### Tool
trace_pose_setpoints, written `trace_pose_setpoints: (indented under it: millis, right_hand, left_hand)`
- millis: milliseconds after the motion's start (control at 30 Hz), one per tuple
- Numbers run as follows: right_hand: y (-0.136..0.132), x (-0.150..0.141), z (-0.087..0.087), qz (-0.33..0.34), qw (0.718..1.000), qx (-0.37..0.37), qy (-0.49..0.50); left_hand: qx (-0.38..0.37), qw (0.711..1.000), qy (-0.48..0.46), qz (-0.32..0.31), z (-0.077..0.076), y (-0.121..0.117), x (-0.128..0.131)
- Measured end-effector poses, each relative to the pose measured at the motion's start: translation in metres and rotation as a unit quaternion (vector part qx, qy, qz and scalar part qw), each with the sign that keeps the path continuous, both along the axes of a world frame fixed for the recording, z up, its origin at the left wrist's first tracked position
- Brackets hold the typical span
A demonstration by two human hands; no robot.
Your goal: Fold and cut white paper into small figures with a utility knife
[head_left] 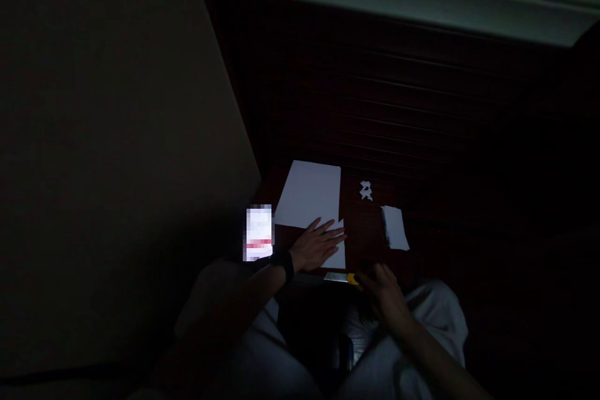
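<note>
While the open left hand (315, 248) lies spread over the smaller white paper sheet (339, 257), probably steadying it, the right hand (383, 285) grips a yellow, metal-bladed cutter (352, 279) beside its near edge; both sheets, including the larger white one (309, 194), lie on the dark reddish counter (357, 234).

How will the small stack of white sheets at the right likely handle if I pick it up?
The small stack looks thin and flat, so probably light. Its edges sit unevenly, suggesting loose sheets that may slide apart.

Loose pale trousers (438, 315) are worn with a dark left wristband (283, 264).
</note>
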State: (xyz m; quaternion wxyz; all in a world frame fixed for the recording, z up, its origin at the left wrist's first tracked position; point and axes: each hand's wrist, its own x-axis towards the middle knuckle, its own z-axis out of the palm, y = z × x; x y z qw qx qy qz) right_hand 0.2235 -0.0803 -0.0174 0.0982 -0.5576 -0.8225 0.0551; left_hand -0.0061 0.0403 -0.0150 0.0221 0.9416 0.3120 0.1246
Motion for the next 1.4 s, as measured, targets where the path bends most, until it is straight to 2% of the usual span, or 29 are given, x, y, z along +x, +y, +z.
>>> trace_pose_setpoints:
  millis: [200, 267, 333, 433, 567, 733, 867, 1000, 1067, 1233, 1300, 1400]
  right_hand:
    - [0.0, 0.007, -0.002, 0.014, 0.999, 0.014, 0.045]
    - [0.005, 0.01, -0.003, -0.024, 0.997, 0.033, 0.058]
    - [0.012, 0.013, -0.004, -0.082, 0.994, 0.056, 0.05]
    - [0.026, 0.014, -0.007, -0.155, 0.985, 0.079, 0.01]
    - [0.044, 0.003, -0.011, -0.192, 0.976, 0.093, -0.041]
    - [0.056, -0.014, -0.016, -0.216, 0.968, 0.113, -0.058]
    - [0.06, -0.018, -0.015, -0.236, 0.964, 0.111, -0.056]
    - [0.063, -0.017, -0.009, -0.244, 0.964, 0.089, -0.049]
    - [0.065, -0.017, -0.006, -0.254, 0.963, 0.075, -0.052]
    - [0.069, -0.02, -0.002, -0.267, 0.96, 0.051, -0.063]
    - [0.068, -0.021, -0.002, -0.271, 0.96, 0.043, -0.058]
    - [0.07, -0.022, -0.004, -0.283, 0.957, 0.035, -0.055]
  left_hand:
    - [-0.002, 1.0, -0.016, -0.001, -0.003, 0.003, 0.003]
    - [-0.011, 0.999, -0.046, 0.018, -0.001, 0.003, 0.004]
    - [-0.02, 0.994, -0.088, 0.064, 0.002, 0.001, 0.003]
    - [-0.032, 0.984, -0.129, 0.119, 0.009, -0.012, -0.006]
    - [-0.042, 0.995, -0.079, 0.036, 0.009, -0.04, -0.027]
    - [-0.046, 0.999, -0.014, -0.003, -0.007, -0.06, -0.044]
    - [-0.048, 0.999, -0.011, -0.004, -0.013, -0.065, -0.053]
    - [-0.047, 0.998, -0.044, -0.014, -0.01, -0.071, -0.059]
    - [-0.048, 0.995, -0.082, 0.008, -0.007, -0.073, -0.058]
    - [-0.102, 0.963, -0.227, 0.108, 0.001, -0.079, -0.045]
    - [-0.143, 0.937, -0.279, 0.154, 0.004, -0.081, -0.038]
    - [-0.202, 0.884, -0.353, 0.229, 0.005, -0.082, -0.029]
